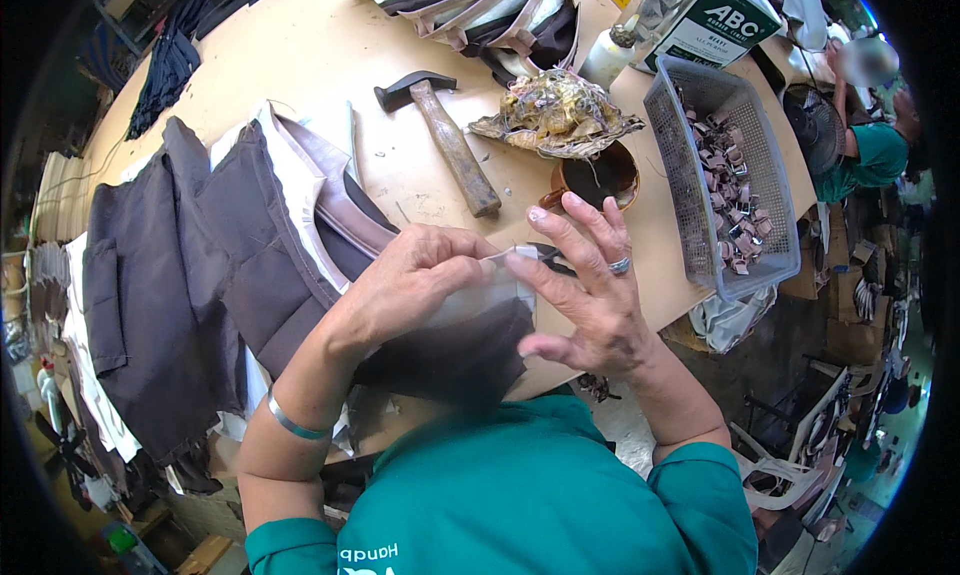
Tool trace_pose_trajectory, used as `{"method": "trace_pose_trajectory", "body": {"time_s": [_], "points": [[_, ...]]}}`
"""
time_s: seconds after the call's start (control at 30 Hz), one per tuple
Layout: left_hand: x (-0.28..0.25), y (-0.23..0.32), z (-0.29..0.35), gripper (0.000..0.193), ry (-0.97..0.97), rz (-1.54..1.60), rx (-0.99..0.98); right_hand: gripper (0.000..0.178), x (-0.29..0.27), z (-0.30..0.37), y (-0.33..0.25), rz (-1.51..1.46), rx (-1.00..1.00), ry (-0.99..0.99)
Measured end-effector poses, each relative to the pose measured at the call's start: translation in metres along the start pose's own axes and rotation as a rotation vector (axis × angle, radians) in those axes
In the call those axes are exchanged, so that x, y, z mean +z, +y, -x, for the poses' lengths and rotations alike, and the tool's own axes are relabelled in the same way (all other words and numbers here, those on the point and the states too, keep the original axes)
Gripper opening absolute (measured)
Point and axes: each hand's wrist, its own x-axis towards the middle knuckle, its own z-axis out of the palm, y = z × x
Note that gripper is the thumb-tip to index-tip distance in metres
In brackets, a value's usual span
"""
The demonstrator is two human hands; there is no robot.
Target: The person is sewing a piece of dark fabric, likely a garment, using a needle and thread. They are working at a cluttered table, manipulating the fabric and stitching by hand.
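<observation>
My left hand (415,275) pinches the upper edge of a dark brown fabric piece (450,360) with a pale strip along its top. The piece hangs down in front of my body, its lower part blurred. With fingers spread, my right hand (605,310) has its index fingertip at the same pale edge. A dark object, partly hidden, lies behind my right fingers; I cannot make out its kind. To the left, larger dark brown fabric pieces (200,275) with white layers and pinkish-brown strips are spread over one another.
Beyond my hands, a hammer (455,145) lies on the table (290,45). A glue-crusted lump (560,110) rests by a brown mug (553,197), near a white bottle (607,60) and a green-and-white can (710,30). A grey basket (680,200) holds buckled tabs. Another person (870,160) is at far right.
</observation>
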Motion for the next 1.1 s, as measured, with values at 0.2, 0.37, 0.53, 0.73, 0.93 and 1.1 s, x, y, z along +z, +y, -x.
{"method": "trace_pose_trajectory", "body": {"time_s": [0.2, 0.37, 0.53, 0.73, 0.93, 1.1], "points": [[-0.004, -0.01, 0.0, 0.029, 0.031, -0.042, 0.133, 0.063, 0.016, 0.009, -0.009, 0.238, -0.025, 0.043], [-0.005, -0.014, -0.001, 0.028, 0.011, 0.068, 0.022, 0.057, 0.024, 0.001, -0.014, 0.128, -0.052, 0.002], [-0.004, -0.021, 0.003, 0.026, 0.008, 0.129, -0.008, 0.053, 0.017, 0.014, -0.001, 0.241, -0.171, 0.033], [-0.002, -0.028, 0.003, 0.027, 0.028, 0.137, -0.012, 0.054, 0.029, 0.02, 0.0, 0.244, -0.076, 0.073], [-0.001, -0.034, 0.003, 0.023, 0.106, 0.017, 0.095, 0.067, 0.034, 0.012, -0.004, 0.196, -0.007, 0.045], [0.001, -0.019, 0.009, 0.028, 0.218, 0.012, 0.044, 0.066, 0.032, 0.016, 0.008, 0.099, 0.067, 0.044]]}}
